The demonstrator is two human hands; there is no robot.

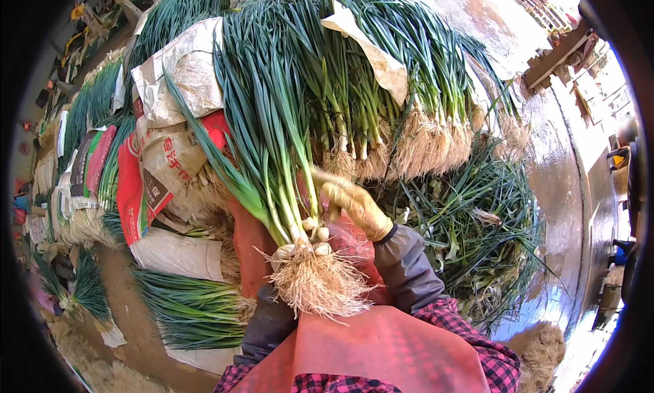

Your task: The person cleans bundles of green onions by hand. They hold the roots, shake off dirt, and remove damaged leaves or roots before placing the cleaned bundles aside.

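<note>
A bunch of leafy green plants with white bulbs and tan roots (319, 280) lies over the red apron (357, 337), its long leaves pointing away from me. My right hand (355, 206), in a yellowish glove, is beside the stems on their right; its fingertips are blurred, and whether they touch a stem is unclear. My left hand is hidden behind the roots and bulbs; only its grey sleeve (271, 319) shows, reaching under the bunch.
More rooted bunches (434, 137) stand ahead under pale sacks. Loose green leaves (475, 224) are heaped on the right. At the left are printed sacks (135, 188), a bunch lying on its side (194, 308) and further bundles. Wet ground (557, 173) extends at the far right.
</note>
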